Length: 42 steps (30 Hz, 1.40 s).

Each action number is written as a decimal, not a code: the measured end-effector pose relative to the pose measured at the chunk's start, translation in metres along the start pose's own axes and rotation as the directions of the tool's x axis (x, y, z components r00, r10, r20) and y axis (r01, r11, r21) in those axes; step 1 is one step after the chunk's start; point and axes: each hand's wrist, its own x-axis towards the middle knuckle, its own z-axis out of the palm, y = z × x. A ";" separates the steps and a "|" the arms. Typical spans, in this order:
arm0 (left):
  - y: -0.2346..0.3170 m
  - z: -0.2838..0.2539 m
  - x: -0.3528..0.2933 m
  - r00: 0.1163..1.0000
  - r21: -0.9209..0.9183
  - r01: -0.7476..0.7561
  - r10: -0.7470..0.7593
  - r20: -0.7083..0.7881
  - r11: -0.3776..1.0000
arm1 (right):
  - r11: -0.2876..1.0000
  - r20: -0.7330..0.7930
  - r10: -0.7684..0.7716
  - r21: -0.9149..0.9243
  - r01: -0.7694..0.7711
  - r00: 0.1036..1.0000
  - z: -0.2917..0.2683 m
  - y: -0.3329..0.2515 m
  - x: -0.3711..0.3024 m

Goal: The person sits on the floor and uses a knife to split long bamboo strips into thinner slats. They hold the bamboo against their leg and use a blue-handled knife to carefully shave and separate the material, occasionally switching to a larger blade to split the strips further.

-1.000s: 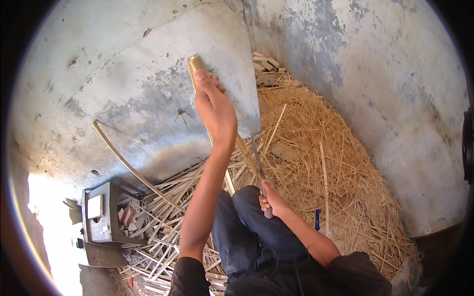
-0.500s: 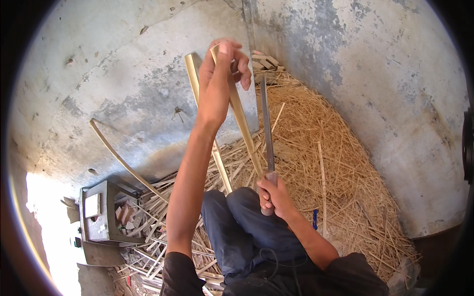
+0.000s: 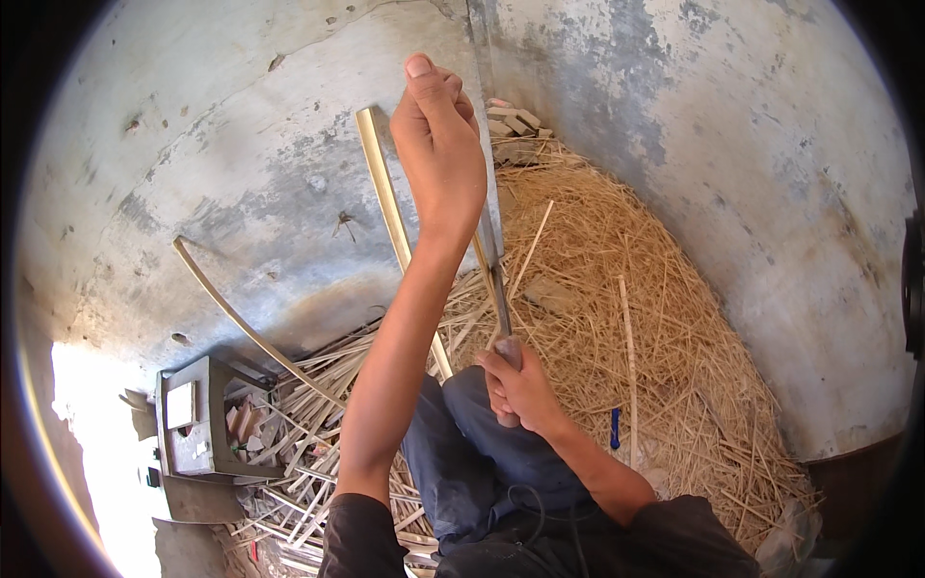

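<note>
My left hand (image 3: 438,144) is raised with its fingers curled and thumb on top, closed around the upper part of a split bamboo strip. Hand and wrist hide most of that strip (image 3: 483,258); a short length shows below them. My right hand (image 3: 525,390) grips the handle (image 3: 509,380) of a long knife above my knee. The knife's blade (image 3: 501,299) points up and away, close beside the strip, its upper part partly behind my left wrist. Whether blade and strip touch, I cannot tell. Left of my forearm, another bamboo strip (image 3: 385,197) leans against the wall.
A curved strip (image 3: 236,313) leans at the left, near a grey box-like stand (image 3: 198,424) holding rubble. Cut slivers and shavings (image 3: 694,385) cover the floor. A blue object (image 3: 615,429) lies right of my leg. Brick-like blocks (image 3: 520,120) sit in the corner between worn walls (image 3: 771,173).
My left hand has turned and closed its fingers, moving slightly up and right. The knife has shifted left and tilted toward the strip, which is now mostly hidden by my left arm.
</note>
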 end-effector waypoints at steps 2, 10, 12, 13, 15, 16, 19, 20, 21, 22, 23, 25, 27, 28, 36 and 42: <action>0.006 -0.002 -0.003 1.000 -0.013 0.021 -0.021 0.002 1.000 | 0.999 0.018 -0.022 -0.043 0.022 1.000 0.003 -0.011 0.001; 0.007 -0.012 -0.001 0.999 0.011 0.001 0.000 -0.033 1.000 | 0.988 0.005 0.120 -0.101 -0.119 0.993 -0.030 0.021 0.015; 0.006 -0.015 -0.002 0.999 -0.002 0.010 -0.010 -0.037 1.000 | 0.988 0.029 0.126 -0.094 -0.123 0.992 -0.028 0.016 0.014; 0.006 -0.014 -0.001 0.999 -0.009 0.005 -0.006 -0.046 1.000 | 0.989 0.047 0.120 -0.093 -0.116 0.992 -0.027 0.010 0.017; 0.006 -0.012 -0.002 0.999 0.002 0.005 -0.005 -0.054 1.000 | 0.992 0.038 0.069 -0.111 -0.064 0.997 -0.006 -0.010 0.013; 0.007 -0.012 -0.003 0.998 0.010 0.005 -0.005 -0.057 1.000 | 0.992 0.030 0.043 -0.122 -0.039 0.999 0.002 -0.017 0.012; 0.009 -0.012 -0.003 0.998 0.039 0.013 -0.010 -0.063 0.999 | 0.993 0.070 -0.034 -0.113 0.042 0.997 0.007 -0.020 0.016; 0.009 -0.012 -0.003 0.998 0.049 0.015 -0.012 -0.062 0.999 | 0.991 0.055 0.010 -0.131 -0.003 0.998 -0.004 -0.007 0.018; 0.008 -0.012 -0.002 0.998 0.045 0.008 -0.005 -0.058 0.999 | 0.988 0.035 0.053 -0.150 -0.048 0.998 -0.024 0.018 0.021; 0.006 -0.013 -0.001 0.998 0.045 -0.002 0.005 -0.057 0.999 | 0.981 0.020 0.097 -0.170 -0.093 0.995 -0.029 0.021 0.020; 0.004 -0.014 0.001 0.998 0.044 -0.012 0.014 -0.056 0.999 | 0.979 0.003 0.126 -0.162 -0.124 0.992 -0.033 0.022 0.021; 0.004 -0.016 0.006 0.999 0.029 0.008 -0.007 -0.049 1.000 | 0.972 -0.032 0.187 -0.137 -0.189 0.982 -0.035 0.018 0.019; 0.004 -0.016 0.003 0.999 0.017 0.017 -0.017 -0.045 1.000 | 0.980 0.007 0.163 -0.117 -0.161 0.987 -0.029 0.010 0.017; 0.003 -0.015 0.002 0.999 0.012 0.006 -0.006 -0.047 1.000 | 0.984 0.032 0.145 -0.108 -0.141 0.989 -0.024 0.002 0.018; 0.006 -0.015 -0.001 0.997 0.052 0.006 -0.002 -0.072 0.999 | 0.984 0.027 0.091 -0.155 -0.086 0.995 -0.020 0.009 0.029; 0.009 -0.023 0.001 0.997 0.008 0.043 -0.042 -0.072 0.999 | 0.891 -0.116 0.447 -0.025 -0.453 0.887 -0.101 0.097 0.033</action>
